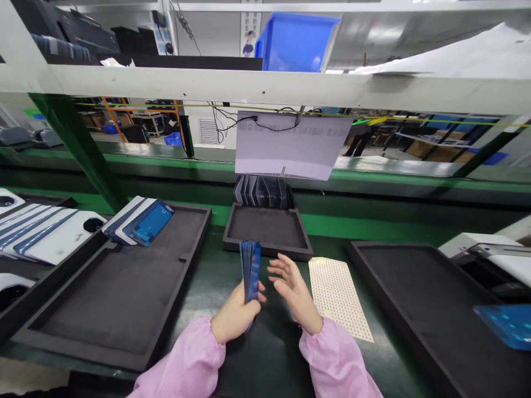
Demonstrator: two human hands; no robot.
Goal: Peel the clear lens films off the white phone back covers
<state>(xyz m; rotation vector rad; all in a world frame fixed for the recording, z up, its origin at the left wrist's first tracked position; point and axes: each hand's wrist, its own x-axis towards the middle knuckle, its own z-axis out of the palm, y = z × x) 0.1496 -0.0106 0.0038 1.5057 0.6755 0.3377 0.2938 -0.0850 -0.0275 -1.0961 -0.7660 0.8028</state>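
My left hand (238,312) grips a stack of thin blue-filmed panels (250,268), held upright on edge above the dark green bench. Thumb and fingers wrap round the lower part of the stack. To its right, my right hand (292,290) is raised with fingers apart and nothing in it, a small gap away from the panels. A sheet of small dot stickers (340,296) lies on the bench just beyond the right wrist. Behind both hands sits a small black foam tray (267,226), with a row of dark panels (262,192) standing at its far end.
On the left, a large black tray (112,298) holds white and blue-filmed panels (139,220) at its back. More white phone-like panels (58,235) lie farther left. Another black tray (440,298) is on the right, with a blue-film piece (508,326). A monitor (290,146) hangs overhead.
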